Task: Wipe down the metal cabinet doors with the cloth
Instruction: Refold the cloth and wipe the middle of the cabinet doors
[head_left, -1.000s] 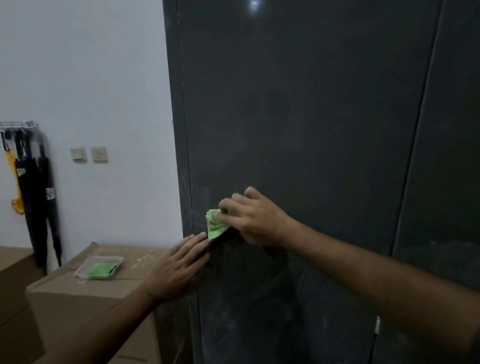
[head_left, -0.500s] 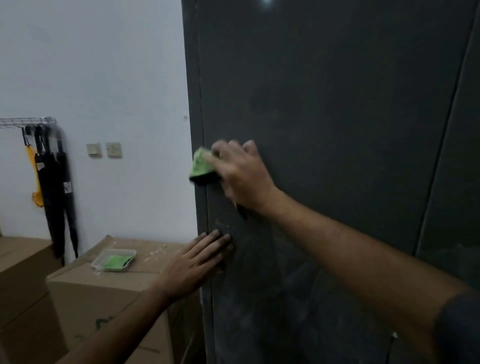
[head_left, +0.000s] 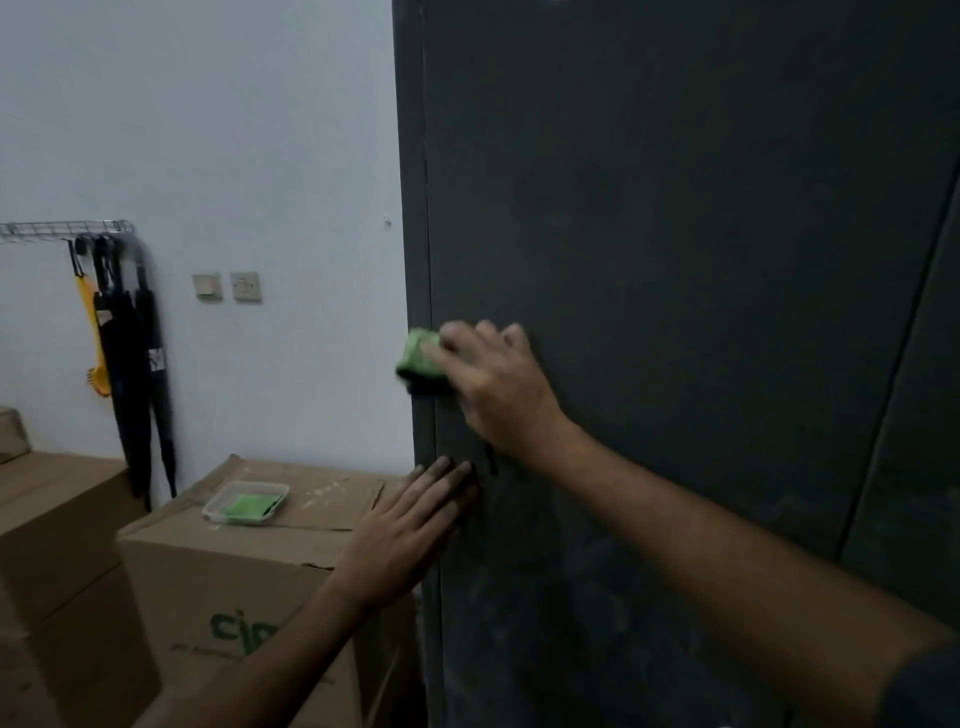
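Note:
A tall dark grey metal cabinet door (head_left: 675, 260) fills the right side of the view, with dusty smears low down. My right hand (head_left: 498, 389) presses a folded green cloth (head_left: 418, 356) flat against the door's left edge; the cloth is blurred. Just below it, my left hand (head_left: 410, 530) rests flat on the same edge with fingers spread, holding nothing. A second door panel (head_left: 914, 415) begins at the far right behind a vertical seam.
A cardboard box (head_left: 244, 566) stands against the cabinet's left side, with a clear plastic tray (head_left: 244, 501) holding something green on top. More boxes (head_left: 52, 514) sit further left. Dark umbrellas (head_left: 130, 364) hang from a wire rack on the white wall.
My right hand carried the cloth up the door's left edge, from just above my left hand to well above it. My left hand stayed flat on the edge. The view shifted left.

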